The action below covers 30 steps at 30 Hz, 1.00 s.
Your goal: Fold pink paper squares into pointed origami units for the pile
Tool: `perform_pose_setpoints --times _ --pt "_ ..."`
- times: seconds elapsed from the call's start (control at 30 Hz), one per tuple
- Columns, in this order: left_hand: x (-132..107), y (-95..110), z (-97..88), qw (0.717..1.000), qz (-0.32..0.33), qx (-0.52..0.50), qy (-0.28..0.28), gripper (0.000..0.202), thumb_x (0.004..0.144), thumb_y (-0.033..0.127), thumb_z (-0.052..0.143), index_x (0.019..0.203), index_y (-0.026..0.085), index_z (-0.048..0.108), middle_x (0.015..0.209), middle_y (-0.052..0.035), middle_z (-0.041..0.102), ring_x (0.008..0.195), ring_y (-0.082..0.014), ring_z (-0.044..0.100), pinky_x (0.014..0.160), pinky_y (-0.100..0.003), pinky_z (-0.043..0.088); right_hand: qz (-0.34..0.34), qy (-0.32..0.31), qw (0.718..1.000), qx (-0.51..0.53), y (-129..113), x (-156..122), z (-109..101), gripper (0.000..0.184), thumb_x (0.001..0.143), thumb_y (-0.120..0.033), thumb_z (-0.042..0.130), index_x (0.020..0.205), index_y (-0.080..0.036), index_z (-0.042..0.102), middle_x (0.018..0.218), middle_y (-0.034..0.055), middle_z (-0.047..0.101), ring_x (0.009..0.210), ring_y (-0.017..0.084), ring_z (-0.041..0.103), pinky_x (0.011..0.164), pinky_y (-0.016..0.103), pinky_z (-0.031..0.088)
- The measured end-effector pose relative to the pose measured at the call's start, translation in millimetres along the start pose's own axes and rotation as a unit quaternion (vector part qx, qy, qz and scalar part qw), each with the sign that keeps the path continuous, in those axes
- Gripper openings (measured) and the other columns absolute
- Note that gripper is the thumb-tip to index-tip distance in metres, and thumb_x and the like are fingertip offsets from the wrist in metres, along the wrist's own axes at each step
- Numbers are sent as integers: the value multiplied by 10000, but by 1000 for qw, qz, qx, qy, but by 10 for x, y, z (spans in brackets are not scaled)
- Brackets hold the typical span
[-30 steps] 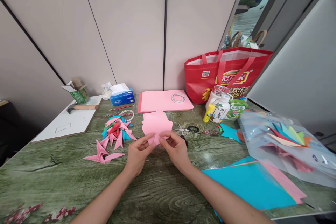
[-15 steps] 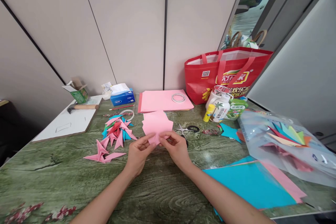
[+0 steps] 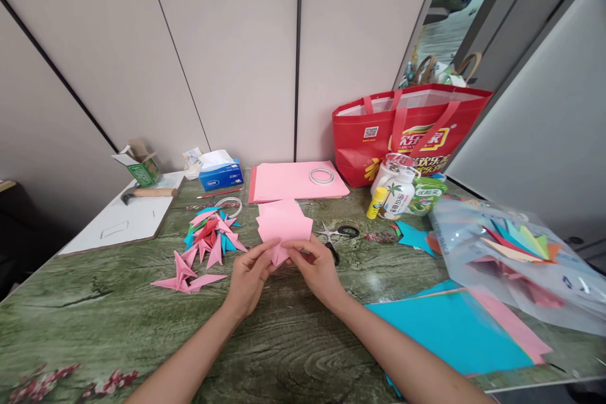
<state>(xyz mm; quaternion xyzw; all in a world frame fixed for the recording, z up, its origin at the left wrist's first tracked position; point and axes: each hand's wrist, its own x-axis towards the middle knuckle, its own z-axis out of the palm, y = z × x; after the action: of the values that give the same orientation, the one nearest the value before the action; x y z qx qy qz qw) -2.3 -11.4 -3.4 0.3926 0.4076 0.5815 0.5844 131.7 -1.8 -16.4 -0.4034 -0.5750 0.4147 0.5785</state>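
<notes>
A small folded pink paper piece (image 3: 277,254) is pinched between my two hands above the green table (image 3: 108,315). My left hand (image 3: 249,278) grips its left side with thumb and fingers closed. My right hand (image 3: 316,268) holds the right side, fingers pressed on the fold. Just behind the piece lie several loose pink paper squares (image 3: 283,221). A pile of finished folded paper shapes (image 3: 211,235) in pink, red and blue lies to the left of my hands.
Scissors (image 3: 338,235) lie right of my hands. At the back are pink sheets (image 3: 288,181) with a tape ring (image 3: 322,175), a tissue box (image 3: 221,175), a red bag (image 3: 409,132), bottles (image 3: 395,192). Blue and pink sheets (image 3: 454,328) and a plastic bag (image 3: 511,259) lie right; a white board (image 3: 123,218) with a hammer (image 3: 149,193) lies left.
Both hands have shifted their fingers slightly on the pink piece, closing the fold a little tighter. Nothing else on the table has moved.
</notes>
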Motion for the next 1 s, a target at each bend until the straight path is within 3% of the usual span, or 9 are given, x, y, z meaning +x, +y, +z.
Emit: perform_pose_setpoints --times 0.17,0.47,0.67,0.87,1.0 --pt "-5 -4 4 999 3 48 -19 365 557 182 720 915 141 662 828 -39 696 757 -164 627 757 -297 489 12 -2 1000 26 -45 5 7 117 716 -260 579 775 -215 670 823 34 571 601 124 558 568 262 485" --pt "11 -56 -50 994 27 95 -48 274 613 210 688 880 149 680 850 -68 703 769 -190 638 741 -292 493 67 -12 994 82 -17 85 -45 127 630 -281 650 717 -191 669 690 3 608 504 116 570 519 254 485" --pt "7 -50 -46 993 18 101 -66 285 635 223 671 908 145 679 915 -84 691 833 -208 625 813 -330 465 68 -30 994 76 -1 103 -86 121 625 -255 663 724 -186 674 647 -5 596 504 113 564 524 248 473" --pt "9 -48 -51 994 10 105 -32 297 586 212 704 876 154 688 819 -53 708 703 -160 625 674 -252 483 10 -53 998 -14 6 109 -115 196 590 -228 696 778 -182 666 777 35 625 751 168 578 691 285 478" --pt "21 -56 -73 992 13 122 -28 306 577 212 709 874 142 690 715 -41 697 616 -133 596 611 -233 466 73 -92 991 69 -18 151 -164 203 582 -236 702 760 -170 631 665 2 619 607 137 588 596 270 489"
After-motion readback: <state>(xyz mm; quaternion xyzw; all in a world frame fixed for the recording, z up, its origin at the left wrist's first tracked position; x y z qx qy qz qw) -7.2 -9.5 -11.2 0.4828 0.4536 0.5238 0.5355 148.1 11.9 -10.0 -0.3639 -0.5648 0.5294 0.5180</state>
